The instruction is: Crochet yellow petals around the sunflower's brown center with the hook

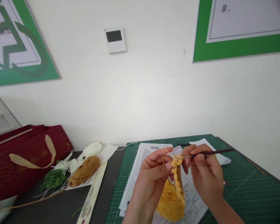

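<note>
My left hand (151, 177) pinches the top of a narrow yellow crocheted strip (176, 174), with a strand of yellow yarn (163, 152) looped over its raised fingers. My right hand (206, 175) grips a slim dark crochet hook (208, 153), and the hook's metal tip reaches into the top of the strip. The strip hangs down between my hands. Below it lies a loose ball of yellow yarn (170, 203), partly hidden by the strip and my left hand.
Under my hands lie printed papers (151, 152) on a green cutting mat (254, 189). To the left, on a dark table (60, 199), are tan yarn (84, 171), green yarn (52, 180), white yarn (91, 150) and a dark red gift bag (30, 158).
</note>
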